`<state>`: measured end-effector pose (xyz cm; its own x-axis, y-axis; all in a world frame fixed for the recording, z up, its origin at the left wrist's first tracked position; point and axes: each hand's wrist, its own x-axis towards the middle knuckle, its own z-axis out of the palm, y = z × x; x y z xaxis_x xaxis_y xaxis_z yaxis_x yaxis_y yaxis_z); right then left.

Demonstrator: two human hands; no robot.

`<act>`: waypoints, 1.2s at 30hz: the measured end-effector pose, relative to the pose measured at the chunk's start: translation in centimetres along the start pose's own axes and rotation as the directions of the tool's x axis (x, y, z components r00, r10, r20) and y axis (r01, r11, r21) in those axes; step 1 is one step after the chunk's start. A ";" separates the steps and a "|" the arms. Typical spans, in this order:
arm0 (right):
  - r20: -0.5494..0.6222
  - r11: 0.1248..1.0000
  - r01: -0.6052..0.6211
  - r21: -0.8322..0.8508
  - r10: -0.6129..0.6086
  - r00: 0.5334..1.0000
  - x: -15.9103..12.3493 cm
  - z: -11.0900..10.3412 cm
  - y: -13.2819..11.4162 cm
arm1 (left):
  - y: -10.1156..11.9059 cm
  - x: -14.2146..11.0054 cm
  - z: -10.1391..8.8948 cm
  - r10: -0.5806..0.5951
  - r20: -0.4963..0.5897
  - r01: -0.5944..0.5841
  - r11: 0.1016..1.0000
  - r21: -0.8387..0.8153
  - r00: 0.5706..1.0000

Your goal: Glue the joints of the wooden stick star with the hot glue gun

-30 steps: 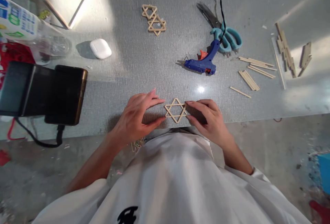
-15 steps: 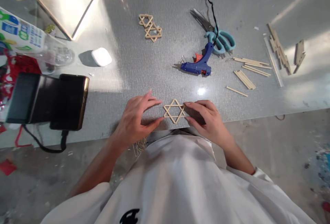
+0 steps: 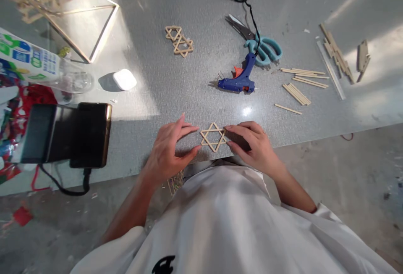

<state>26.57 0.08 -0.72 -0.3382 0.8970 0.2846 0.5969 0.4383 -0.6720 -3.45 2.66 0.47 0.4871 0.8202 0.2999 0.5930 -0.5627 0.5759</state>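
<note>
A six-pointed star of thin wooden sticks (image 3: 213, 130) lies flat at the table's near edge, between my two hands. My left hand (image 3: 166, 148) rests on its left side with fingers apart; the thumb tip meets the lower left corner and the forefinger ends close to the upper left one. On the other side, my right hand (image 3: 257, 144) has its forefinger on the upper right corner and its thumb at the lower right corner, holding the star. Farther back lie two joined small stick stars (image 3: 183, 51).
A blue glue gun (image 3: 236, 85) and scissors (image 3: 266, 51) lie beyond the star. Loose sticks (image 3: 296, 94) are at the right. At the left are a phone (image 3: 91, 135), a white rounded case (image 3: 125, 79), a plastic bottle (image 3: 77, 81) and a stick frame (image 3: 105, 34).
The camera view has shifted and turned slightly. Both hands and the star keep the same arrangement.
</note>
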 end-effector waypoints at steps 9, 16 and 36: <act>0.002 1.000 -0.005 0.004 0.005 1.000 0.1 -0.1 0.0 | -0.1 0.1 0.1 -0.007 0.007 0.007 1.000 -0.002 1.000; 0.050 0.999 -0.033 -0.030 0.035 0.998 0.2 -0.2 -0.3 | 0.0 0.3 0.3 0.010 -0.056 -0.006 0.998 0.063 0.998; 0.006 0.990 -0.035 0.133 0.034 0.999 0.2 -0.2 0.5 | 8.4 -0.2 5.9 -0.229 -0.265 0.315 0.882 0.351 0.937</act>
<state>26.96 0.45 -0.84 -0.3223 0.9111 0.2570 0.5060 0.3953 -0.7666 5.17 -2.82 0.78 0.1503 0.9243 0.3509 0.9014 -0.2739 0.3353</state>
